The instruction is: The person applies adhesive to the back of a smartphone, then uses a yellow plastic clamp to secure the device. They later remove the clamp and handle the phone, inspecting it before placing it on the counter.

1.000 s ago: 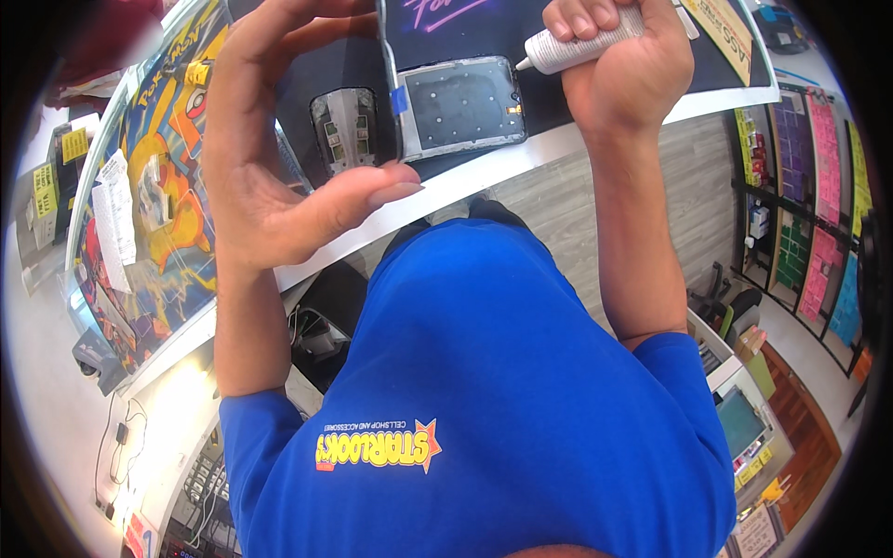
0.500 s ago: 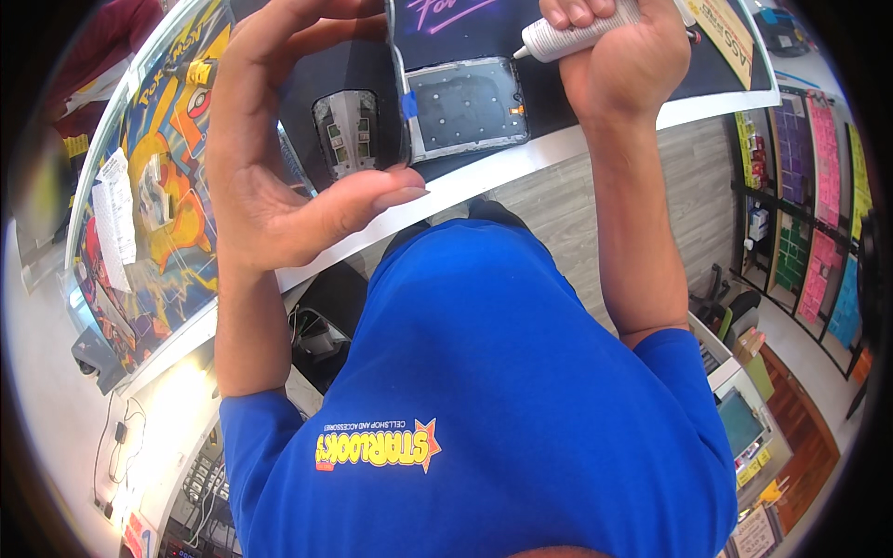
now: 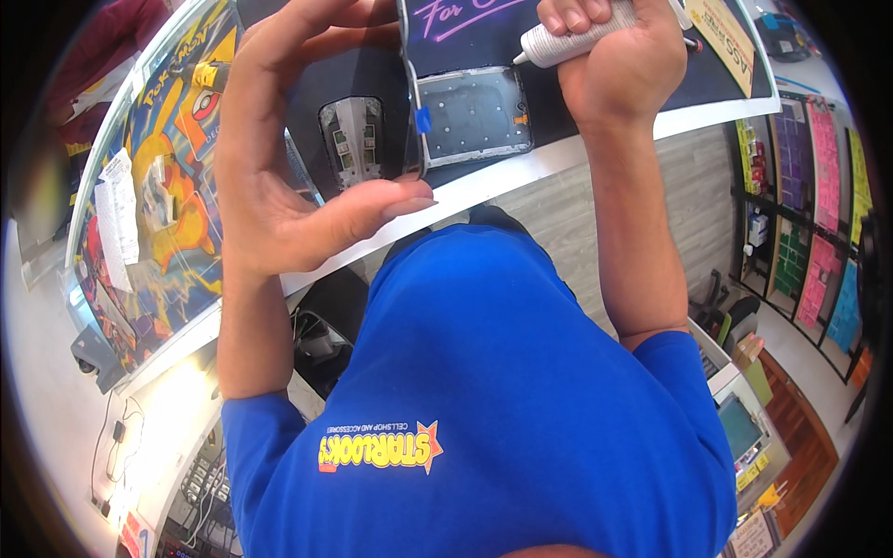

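My left hand (image 3: 270, 186) is curled round a thin, dark, glossy panel (image 3: 395, 102), which looks like a phone screen. It stands on edge, with the thumb at its near end and a small blue tab (image 3: 423, 120) on its rim. Right beside it on the dark mat lies an opened phone frame (image 3: 473, 113), grey inside with a pale border. What seems to be its reflection shows in the panel. A white tube with a pointed nozzle (image 3: 577, 39) is gripped in my right hand (image 3: 628, 70), the tip pointing left above the mat, apart from the frame.
The dark mat (image 3: 549, 121) covers the white-edged counter (image 3: 595, 147). At the left, a colourful cartoon poster (image 3: 172, 214) has white paper slips (image 3: 119, 209) on it. A printed card (image 3: 724, 42) lies at far right. Racks of coloured packages (image 3: 807, 205) stand beyond.
The panel in my left hand has tilted and shifted slightly to the right, nearer the phone frame. My right hand holds the tube in nearly the same place.
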Available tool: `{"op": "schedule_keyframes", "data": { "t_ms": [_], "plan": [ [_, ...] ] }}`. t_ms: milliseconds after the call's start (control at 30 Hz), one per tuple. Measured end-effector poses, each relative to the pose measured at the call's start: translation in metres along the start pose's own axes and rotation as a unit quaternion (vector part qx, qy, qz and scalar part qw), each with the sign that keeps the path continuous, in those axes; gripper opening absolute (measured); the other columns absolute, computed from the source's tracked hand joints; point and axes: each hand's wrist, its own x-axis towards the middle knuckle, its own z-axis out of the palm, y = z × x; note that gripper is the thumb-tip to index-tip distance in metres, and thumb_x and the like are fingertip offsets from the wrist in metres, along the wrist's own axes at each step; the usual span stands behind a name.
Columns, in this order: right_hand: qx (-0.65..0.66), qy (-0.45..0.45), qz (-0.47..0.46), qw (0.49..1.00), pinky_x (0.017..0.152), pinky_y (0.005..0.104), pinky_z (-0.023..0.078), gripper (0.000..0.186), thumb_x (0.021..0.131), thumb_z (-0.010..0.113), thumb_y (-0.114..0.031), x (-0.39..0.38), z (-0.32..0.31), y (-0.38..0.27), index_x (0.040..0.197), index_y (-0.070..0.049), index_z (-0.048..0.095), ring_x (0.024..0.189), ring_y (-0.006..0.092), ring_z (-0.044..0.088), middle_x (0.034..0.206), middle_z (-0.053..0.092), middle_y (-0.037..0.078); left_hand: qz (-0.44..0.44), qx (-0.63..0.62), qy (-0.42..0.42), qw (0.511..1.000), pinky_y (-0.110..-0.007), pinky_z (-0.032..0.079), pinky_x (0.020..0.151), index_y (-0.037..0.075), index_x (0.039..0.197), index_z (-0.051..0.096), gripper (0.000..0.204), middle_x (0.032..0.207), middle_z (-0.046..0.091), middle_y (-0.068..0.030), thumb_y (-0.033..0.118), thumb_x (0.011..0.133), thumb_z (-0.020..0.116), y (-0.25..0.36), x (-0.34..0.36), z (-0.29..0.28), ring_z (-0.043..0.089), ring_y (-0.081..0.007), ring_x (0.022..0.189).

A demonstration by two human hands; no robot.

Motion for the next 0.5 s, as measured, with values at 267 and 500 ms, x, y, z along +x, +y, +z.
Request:
{"op": "schedule_keyframes", "data": {
  "t_ms": [267,500],
  "plan": [
    [-0.011,-0.024,-0.01,1.0,0.053,0.0271,0.041,0.033,0.108,0.054,-0.031,-0.0026,-0.002,-0.003,0.082,-0.013,0.047,0.052,0.0122,0.042,0.063,0.04,-0.001,-0.005,-0.007,0.004,1.0,-0.044,0.044,0.115,-0.001,0.155,0.043,0.105,0.145,0.059,-0.0231,0.036,0.069,0.089,0.0006,0.0001,0.0011,0.062,-0.0352,0.134],
    [-0.015,-0.012,-0.013,1.0,0.053,0.0269,0.041,0.032,0.108,0.054,-0.03,-0.0016,-0.0013,-0.0016,0.082,-0.013,0.047,0.053,0.0122,0.042,0.063,0.041,-0.001,0.007,-0.009,-0.004,1.0,-0.044,0.044,0.115,-0.001,0.156,0.043,0.104,0.145,0.059,-0.0229,0.034,0.068,0.089,-0.0017,0.0008,0.0004,0.062,-0.0348,0.134]
  ]
}}
